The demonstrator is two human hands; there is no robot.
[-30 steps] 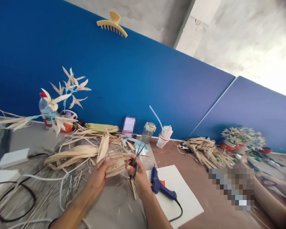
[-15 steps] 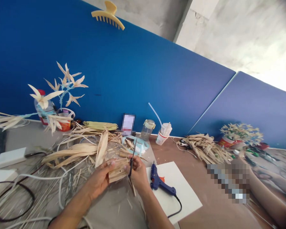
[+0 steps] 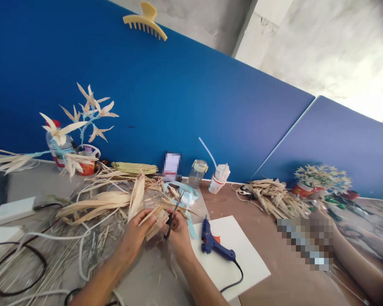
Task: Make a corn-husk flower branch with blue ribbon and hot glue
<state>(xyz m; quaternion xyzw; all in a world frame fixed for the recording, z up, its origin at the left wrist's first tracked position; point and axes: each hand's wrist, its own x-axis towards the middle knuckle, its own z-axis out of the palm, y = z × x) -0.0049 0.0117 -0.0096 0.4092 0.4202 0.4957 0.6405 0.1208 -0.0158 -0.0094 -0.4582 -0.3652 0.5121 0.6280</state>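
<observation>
My left hand [image 3: 134, 234] is closed around a folded piece of dry corn husk [image 3: 154, 219], held just above the table. My right hand [image 3: 179, 233] grips a pair of black-handled scissors [image 3: 171, 216], whose blades point up and away, right beside the husk piece. Both hands meet near the table's front middle. A heap of loose dry husks [image 3: 105, 199] lies just behind the left hand.
A blue glue gun [image 3: 214, 244] rests on a white sheet [image 3: 239, 255] right of my hands. Cables [image 3: 19, 250] loop at the left. A bottle [image 3: 58, 148] with husk flowers, a jar [image 3: 198, 172] and a cup [image 3: 218, 180] line the blue partition. Another person's arm [image 3: 354, 250] lies at the right.
The scissors closed, then tilted down toward the husk. My left hand turned the husk piece upward and both hands drew closer together.
</observation>
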